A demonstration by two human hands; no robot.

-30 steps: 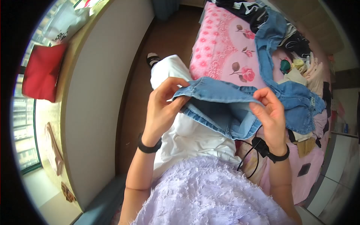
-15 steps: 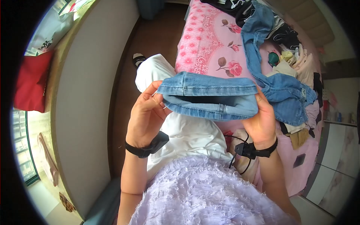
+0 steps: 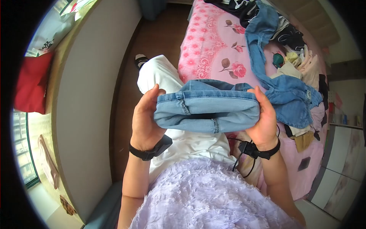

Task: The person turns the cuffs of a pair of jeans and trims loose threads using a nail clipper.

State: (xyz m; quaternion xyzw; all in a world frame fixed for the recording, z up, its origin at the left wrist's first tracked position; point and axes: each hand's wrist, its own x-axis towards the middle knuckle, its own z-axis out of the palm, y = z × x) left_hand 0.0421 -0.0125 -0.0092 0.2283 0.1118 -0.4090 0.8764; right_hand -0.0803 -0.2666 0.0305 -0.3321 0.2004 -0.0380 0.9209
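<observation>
Light-blue denim garment (image 3: 209, 104) spans the gap between two bare hands above the wearer's white trousers (image 3: 190, 143), left hand (image 3: 146, 120) and right hand (image 3: 265, 119) each clasping an end, thumbs up, most fingertips hidden. Its long axis runs left to right, the dark opening facing the wearer. Just beyond the right hand, a second blue denim garment (image 3: 291, 101) sprawls over a pink, rose-printed bed (image 3: 207, 44), beside a heap of black and cream clothes. Across the floor, dark print on a pale bag (image 3: 55, 30) is too small to read.
</observation>
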